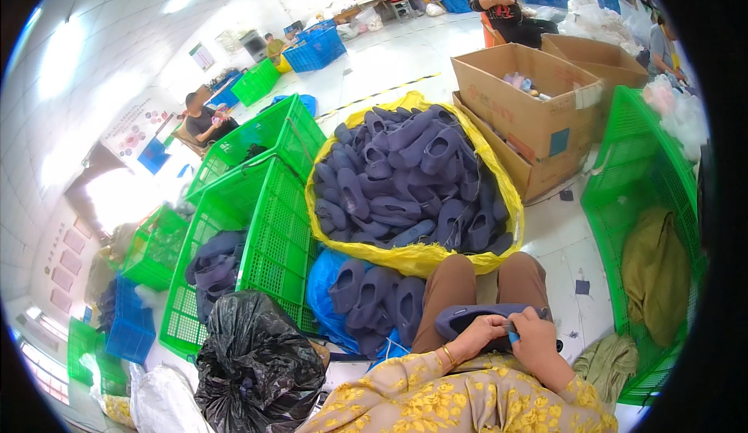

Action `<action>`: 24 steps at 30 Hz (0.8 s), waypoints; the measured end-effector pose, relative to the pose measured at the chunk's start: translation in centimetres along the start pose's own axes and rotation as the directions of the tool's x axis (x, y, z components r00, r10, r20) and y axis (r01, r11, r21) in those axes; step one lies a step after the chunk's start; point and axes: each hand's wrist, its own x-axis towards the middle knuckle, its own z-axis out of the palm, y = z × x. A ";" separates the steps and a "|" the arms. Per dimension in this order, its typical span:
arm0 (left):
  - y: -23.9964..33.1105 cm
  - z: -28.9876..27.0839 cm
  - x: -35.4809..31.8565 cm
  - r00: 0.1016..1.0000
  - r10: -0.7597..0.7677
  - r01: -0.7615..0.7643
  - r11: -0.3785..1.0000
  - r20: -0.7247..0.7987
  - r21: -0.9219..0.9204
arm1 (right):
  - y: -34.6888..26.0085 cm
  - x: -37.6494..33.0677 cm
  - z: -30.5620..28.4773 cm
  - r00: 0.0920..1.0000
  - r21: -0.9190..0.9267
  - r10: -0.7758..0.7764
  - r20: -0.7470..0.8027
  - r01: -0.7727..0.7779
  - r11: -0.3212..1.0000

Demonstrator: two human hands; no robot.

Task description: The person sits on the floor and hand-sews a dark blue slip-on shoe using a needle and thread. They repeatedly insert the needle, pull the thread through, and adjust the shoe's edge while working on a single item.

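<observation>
A dark blue slip-on shoe (458,320) lies across my lap, its toe toward the left. My left hand (481,335) is closed on the shoe's edge, fingers pinched together. Right beside it, my right hand (534,341) is closed at the heel end, close against the left fingertips. Between the two hands shows a small light-blue thing (513,335), held by the right fingers; its kind is too small to tell. In front of my knees stands a yellow sack (514,199) heaped with similar shoes (389,176). More shoes (375,300) lie in a blue bag (321,281) by my left knee.
Green crates (273,223) stand on the left, behind a black plastic bag (261,355). Cardboard boxes (522,114) are at the far right of the sack. A green crate (647,153) with olive cloth (656,277) stands on my right. Several people sit farther back.
</observation>
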 end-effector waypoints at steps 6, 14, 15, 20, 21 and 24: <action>-1.2 -0.9 0.4 1.000 0.000 -0.001 0.999 0.020 0.053 | 1.0 0.7 0.4 0.992 0.052 -0.031 0.119 0.025 0.998; -0.6 -0.5 0.3 0.999 0.014 -0.022 0.985 0.045 0.173 | 1.1 0.2 2.1 0.943 -0.186 -0.327 -0.058 0.311 0.932; -1.0 -0.7 0.4 0.999 0.013 -0.019 0.986 0.036 0.167 | 0.9 0.0 2.5 0.939 -0.159 -0.326 -0.111 0.307 0.938; -1.8 -0.9 0.6 0.999 -0.024 0.018 0.988 0.037 0.155 | 1.9 -1.7 3.9 0.948 -0.085 -0.286 -0.140 0.277 0.957; -1.8 -0.8 0.7 0.999 -0.042 0.037 0.984 0.022 0.173 | 2.2 -2.0 4.2 0.950 -0.100 -0.281 -0.135 0.269 0.958; -1.8 -0.6 0.4 1.000 0.003 -0.004 0.962 0.004 0.273 | 1.7 -1.5 3.4 0.958 0.011 -0.230 -0.169 0.236 0.972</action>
